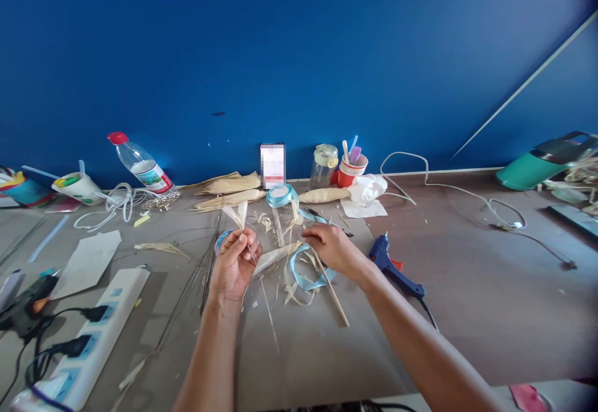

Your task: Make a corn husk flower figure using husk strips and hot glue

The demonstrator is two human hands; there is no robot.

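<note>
My left hand (236,259) is closed in a pinch on a thin stem with a pale corn husk piece (242,214) standing up at its top. My right hand (331,247) is lowered over the scraps on the table, fingers bent and together; whatever lies under the fingertips is hidden. A wooden stick (335,297) runs out from beneath that hand toward me. Just left of its fingertips lies a long husk strip (275,256). Light blue ribbon (299,278) loops below the fingers, and a ribbon roll (279,196) stands behind.
A blue glue gun (390,265) lies right of my right forearm. Thin wires (194,275) and a white power strip (105,331) are on the left. Along the blue wall stand a tilted bottle (144,166), a phone (273,166), a jar (323,166) and a red cup (351,170).
</note>
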